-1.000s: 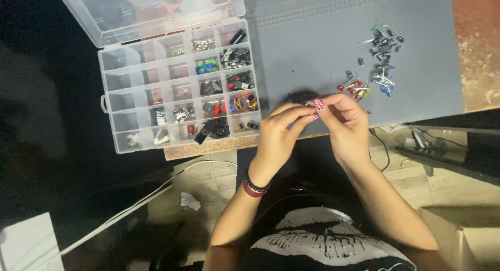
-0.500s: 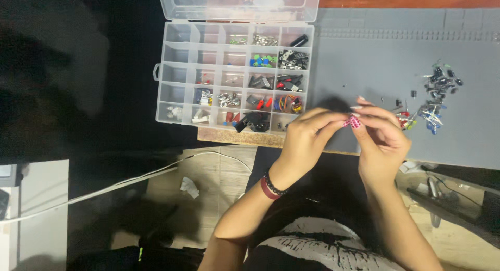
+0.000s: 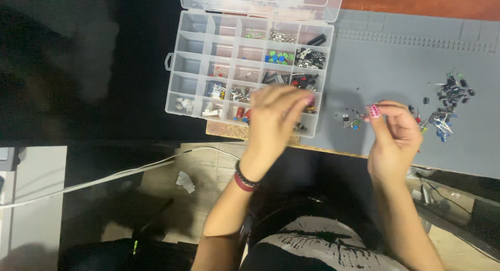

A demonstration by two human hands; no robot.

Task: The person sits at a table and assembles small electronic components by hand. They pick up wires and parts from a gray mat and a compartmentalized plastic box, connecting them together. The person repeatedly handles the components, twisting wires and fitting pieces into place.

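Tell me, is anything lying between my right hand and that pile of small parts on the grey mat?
Nothing visible. The right hand hovers over the grey mat, with the pile of small parts just to its right. Only loose bits from that pile lie between. The left hand is over the organizer box.

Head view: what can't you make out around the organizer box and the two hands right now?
- Left hand: motion-blurred, so any grip is unclear; it covers the front compartments of the organizer box.
- Right hand: anything pinched is too small to tell.
- Loose components on the grey mat: too small to identify.
- Box lid: cut off by the top edge.
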